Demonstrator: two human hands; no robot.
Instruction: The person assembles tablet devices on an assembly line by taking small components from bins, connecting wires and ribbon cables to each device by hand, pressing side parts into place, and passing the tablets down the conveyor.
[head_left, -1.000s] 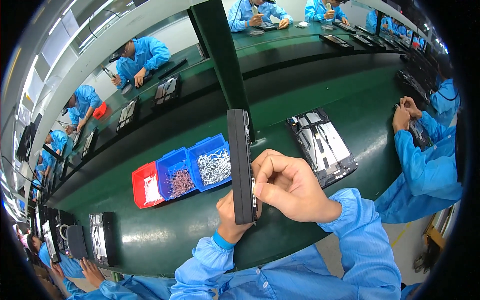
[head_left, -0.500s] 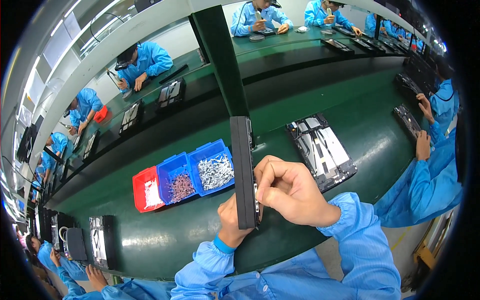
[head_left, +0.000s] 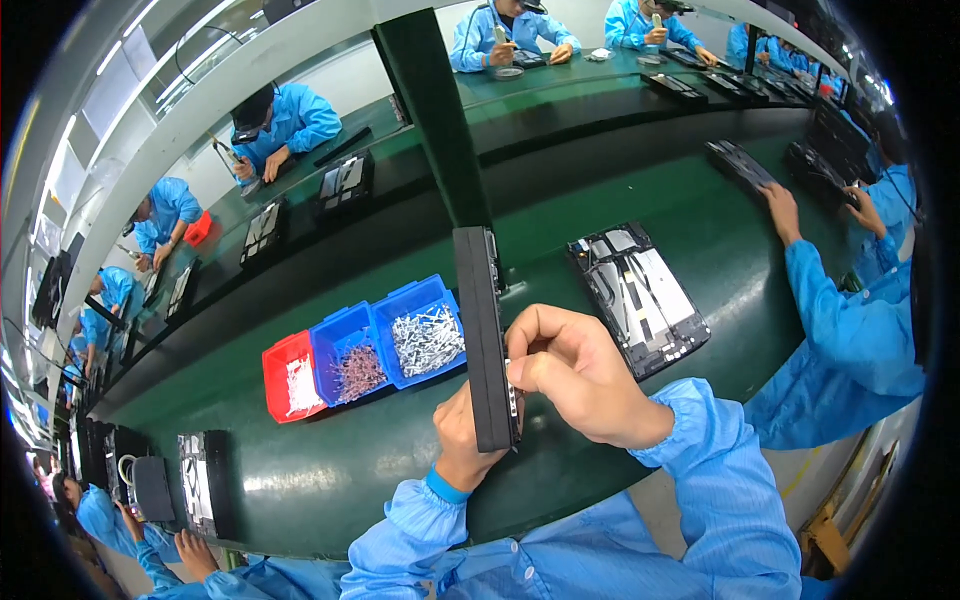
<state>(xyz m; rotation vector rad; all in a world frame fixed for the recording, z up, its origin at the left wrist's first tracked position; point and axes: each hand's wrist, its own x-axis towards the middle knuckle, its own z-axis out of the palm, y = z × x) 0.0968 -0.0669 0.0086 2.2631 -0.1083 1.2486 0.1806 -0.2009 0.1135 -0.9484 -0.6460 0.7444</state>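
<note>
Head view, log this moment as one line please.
left hand: holds black panel upright on edge | right hand: fingertips at panel's right edge | bins: red, two blue, left of panel | open device: right

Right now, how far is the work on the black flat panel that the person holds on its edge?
Done: cannot tell. In hand: the left hand holds the black flat panel upright on its edge, and the right hand presses fingertips against its side edge. Left: another opened black panel lies on the green table, untouched; blue bins of small metal parts stand near.
</note>
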